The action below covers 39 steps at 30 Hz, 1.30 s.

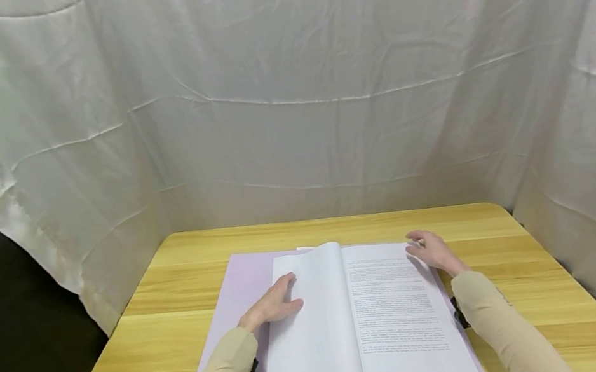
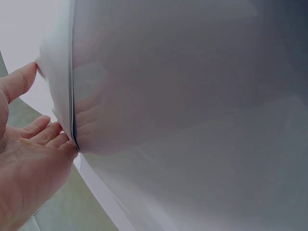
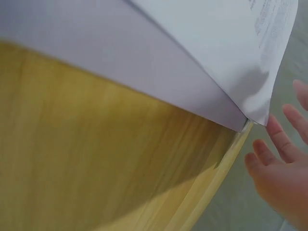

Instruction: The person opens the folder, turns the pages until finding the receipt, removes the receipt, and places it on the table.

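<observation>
Inside lilac folder (image 1: 247, 274) | blank page (image 1: 322, 330), touching our left hand (image 1: 272, 305) | printed page (image 1: 395, 313), beside our right hand (image 1: 434, 252) | fingers wide

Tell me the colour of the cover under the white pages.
Pale lilac; the cover shows best in the head view.

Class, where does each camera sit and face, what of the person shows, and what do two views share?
Head: on the head, facing forward and down over table and printed page; left hand, right hand, sleeves show.
Left wrist: on that wrist, facing white paper; left hand shows.
Right wrist: on that wrist, facing table and lilac folder; right hand shows.
Head and right wrist share table and lilac folder.
</observation>
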Each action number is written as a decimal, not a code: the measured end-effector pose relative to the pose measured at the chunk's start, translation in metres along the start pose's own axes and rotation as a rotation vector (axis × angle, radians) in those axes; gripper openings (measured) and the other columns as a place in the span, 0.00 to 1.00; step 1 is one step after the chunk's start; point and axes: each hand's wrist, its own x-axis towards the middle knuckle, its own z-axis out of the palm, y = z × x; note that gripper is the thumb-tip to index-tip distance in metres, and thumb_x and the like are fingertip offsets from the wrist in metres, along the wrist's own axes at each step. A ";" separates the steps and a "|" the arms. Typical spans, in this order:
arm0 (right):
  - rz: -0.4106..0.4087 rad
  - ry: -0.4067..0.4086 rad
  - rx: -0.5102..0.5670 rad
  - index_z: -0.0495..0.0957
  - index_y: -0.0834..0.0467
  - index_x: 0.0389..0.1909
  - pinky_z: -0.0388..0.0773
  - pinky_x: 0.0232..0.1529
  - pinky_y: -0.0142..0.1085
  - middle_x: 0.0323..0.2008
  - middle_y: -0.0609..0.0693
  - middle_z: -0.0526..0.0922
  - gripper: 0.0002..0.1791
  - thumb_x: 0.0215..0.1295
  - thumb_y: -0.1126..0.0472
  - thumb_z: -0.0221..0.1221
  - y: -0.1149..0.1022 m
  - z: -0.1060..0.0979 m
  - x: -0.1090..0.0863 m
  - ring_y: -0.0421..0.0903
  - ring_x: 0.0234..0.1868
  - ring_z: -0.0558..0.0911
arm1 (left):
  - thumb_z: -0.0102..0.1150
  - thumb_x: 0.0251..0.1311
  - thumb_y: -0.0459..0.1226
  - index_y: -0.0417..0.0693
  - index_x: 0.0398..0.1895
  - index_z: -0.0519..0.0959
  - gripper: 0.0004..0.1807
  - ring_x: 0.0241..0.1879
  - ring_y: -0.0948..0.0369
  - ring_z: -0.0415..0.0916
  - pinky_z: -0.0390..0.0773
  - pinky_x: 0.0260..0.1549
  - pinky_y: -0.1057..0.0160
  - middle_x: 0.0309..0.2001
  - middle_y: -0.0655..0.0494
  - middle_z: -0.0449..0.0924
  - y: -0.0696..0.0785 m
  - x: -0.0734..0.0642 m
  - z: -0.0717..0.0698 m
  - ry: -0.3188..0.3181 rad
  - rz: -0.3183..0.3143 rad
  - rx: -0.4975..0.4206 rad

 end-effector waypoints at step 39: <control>0.076 -0.036 0.378 0.56 0.70 0.74 0.82 0.43 0.32 0.64 0.75 0.73 0.39 0.68 0.61 0.62 -0.005 -0.013 -0.023 0.60 0.55 0.83 | 0.58 0.69 0.40 0.30 0.76 0.54 0.39 0.77 0.37 0.51 0.52 0.77 0.38 0.77 0.31 0.53 -0.003 0.001 -0.001 -0.013 0.011 -0.022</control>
